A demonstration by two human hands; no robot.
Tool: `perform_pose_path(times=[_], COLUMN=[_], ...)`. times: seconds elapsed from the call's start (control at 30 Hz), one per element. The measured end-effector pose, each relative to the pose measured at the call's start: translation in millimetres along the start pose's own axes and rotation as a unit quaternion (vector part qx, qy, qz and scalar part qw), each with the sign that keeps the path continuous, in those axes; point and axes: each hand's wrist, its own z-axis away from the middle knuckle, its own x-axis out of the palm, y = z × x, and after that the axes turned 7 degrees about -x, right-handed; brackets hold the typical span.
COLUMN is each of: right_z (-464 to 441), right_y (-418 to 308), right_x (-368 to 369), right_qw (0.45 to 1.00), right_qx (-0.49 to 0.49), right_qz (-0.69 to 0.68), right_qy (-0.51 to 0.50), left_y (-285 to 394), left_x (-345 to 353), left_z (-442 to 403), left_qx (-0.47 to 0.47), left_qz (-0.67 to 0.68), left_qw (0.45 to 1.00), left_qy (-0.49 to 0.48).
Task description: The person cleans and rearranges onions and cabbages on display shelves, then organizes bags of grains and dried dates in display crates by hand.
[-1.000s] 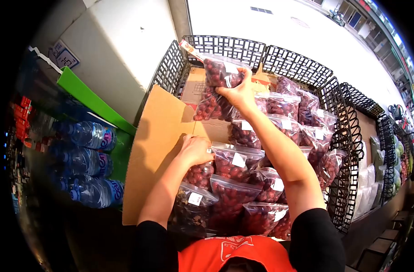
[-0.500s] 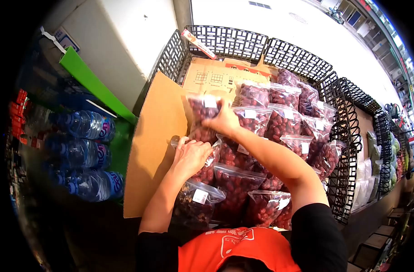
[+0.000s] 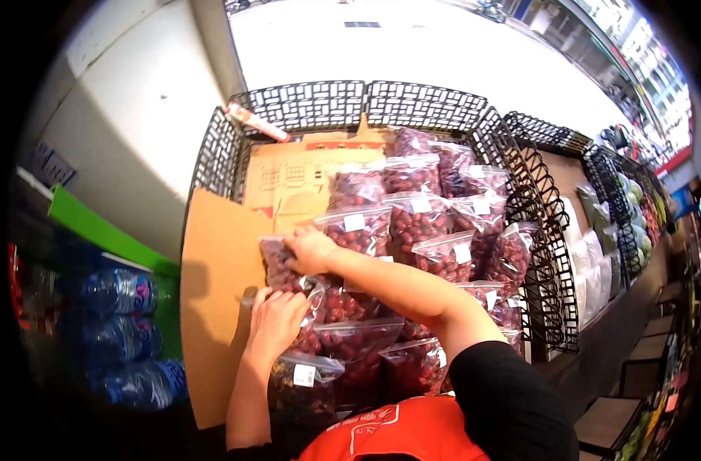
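Clear zip bags of red dates [image 3: 419, 230], several with white labels, lie in rows. My right hand [image 3: 310, 250] is closed round the upper part of a small bag of red dates [image 3: 274, 265] at the left of the rows. Just nearer to me, my left hand [image 3: 280, 316] has its fingers curled over the top of another date bag [image 3: 308, 339]; its fingertips are partly hidden. Below that hand sits a labelled bag of darker dried goods [image 3: 300, 396]. A brown cardboard flap [image 3: 212, 307] stands along the left side, beside both hands.
Black lattice crate walls [image 3: 304, 106] surround the bags at the back and right. Flat printed cardboard [image 3: 289, 180] lies at the back left, near a red-and-white stick-shaped box [image 3: 257, 123]. Large water bottles [image 3: 120, 292] stand left beneath a green panel [image 3: 97, 227]. More crates of produce [image 3: 634, 215] extend right.
My right hand has brought its date bag down onto the row beside the cardboard flap. My left hand stays close by at the bag below. The camera view has shifted right and upward.
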Motion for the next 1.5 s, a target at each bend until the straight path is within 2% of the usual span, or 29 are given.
perform_pose_path(times=[0.07, 0.23, 0.33, 0.4, 0.43, 0.47, 0.5, 0.53, 0.6, 0.73, 0.87, 1.03, 1.17, 1.27, 1.4, 1.5], right_z=[8, 8, 17, 11, 12, 19, 17, 27, 38, 38, 22, 13, 9, -1, -11, -10], right_y=[-9, 19, 50, 105, 140, 163, 204, 223, 260, 296, 312, 312, 311, 299, 317, 299], right_x=[-13, -17, -57, -76, -89, -107, -108, -129, -134, -140, -159, -153, -132, -125, -118, -131], right_qw=[0.996, 0.987, 0.973, 0.953, 0.945, 0.929, 0.915, 0.913, 0.865, 0.858, 0.869, 0.867, 0.910, 0.922, 0.903, 0.885], right_qx=[-0.012, -0.045, -0.024, 0.060, 0.068, 0.173, 0.218, 0.291, 0.432, 0.493, 0.491, 0.484, 0.359, 0.329, 0.396, 0.441], right_qz=[-0.069, -0.153, -0.187, -0.166, -0.113, -0.091, 0.009, 0.007, 0.060, 0.057, -0.040, -0.053, -0.064, -0.032, -0.055, -0.067], right_qy=[-0.047, -0.036, 0.132, 0.244, 0.300, 0.316, 0.338, 0.285, 0.249, 0.131, 0.051, 0.109, 0.198, 0.203, 0.156, 0.136], left_y=[1, -16, -21, -23, -24, -24, -23, -21, -19, -19, -20, -19, -21, -20, -19, -18], left_x=[0, 19, 19, 22, 24, 24, 25, 25, 22, 24, 28, 29, 30, 30, 29, 25], left_z=[-3, -17, -20, -18, -19, -18, -18, -19, -20, -22, -23, -24, -20, -20, -21, -23], left_qx=[-0.023, -0.088, -0.117, -0.115, -0.109, -0.108, -0.107, -0.107, -0.104, -0.109, -0.130, -0.134, -0.146, -0.146, -0.142, -0.126], left_qz=[0.043, 0.071, 0.051, 0.043, 0.034, 0.036, 0.037, 0.038, 0.050, 0.048, 0.032, 0.034, 0.035, 0.034, 0.030, 0.028], left_qw=[0.999, 0.993, 0.989, 0.990, 0.991, 0.991, 0.992, 0.992, 0.992, 0.992, 0.989, 0.989, 0.987, 0.987, 0.988, 0.990], left_qy=[-0.012, -0.023, -0.076, -0.075, -0.072, -0.067, -0.062, -0.056, -0.052, -0.051, -0.057, -0.047, -0.050, -0.053, -0.061, -0.060])
